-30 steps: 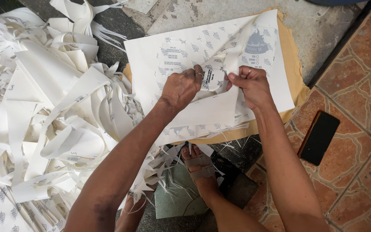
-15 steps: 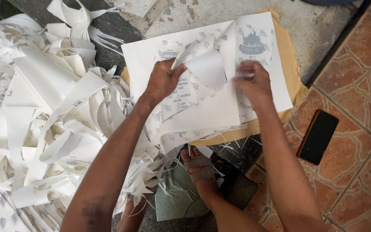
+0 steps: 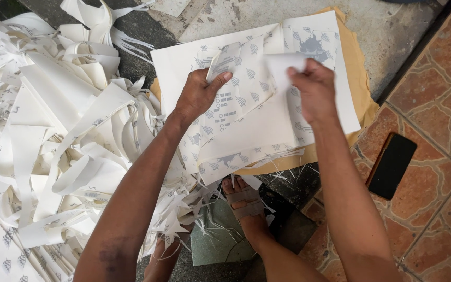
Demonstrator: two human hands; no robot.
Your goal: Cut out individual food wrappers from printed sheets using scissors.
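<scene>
Left hand (image 3: 200,94) pinches a printed strip (image 3: 224,58), right hand (image 3: 315,89) is clamped on a white flap (image 3: 284,65) at its 11 o'clock, both over the sheet stack (image 3: 246,125); paper looks light, floppy, tearable, best gripped at edges.

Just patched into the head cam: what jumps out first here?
Two bare hands work over a stack of printed white sheets at centre: the left hand pinches a small printed piece, the right hand a white strip. A big heap of white paper offcuts fills the left.
</scene>
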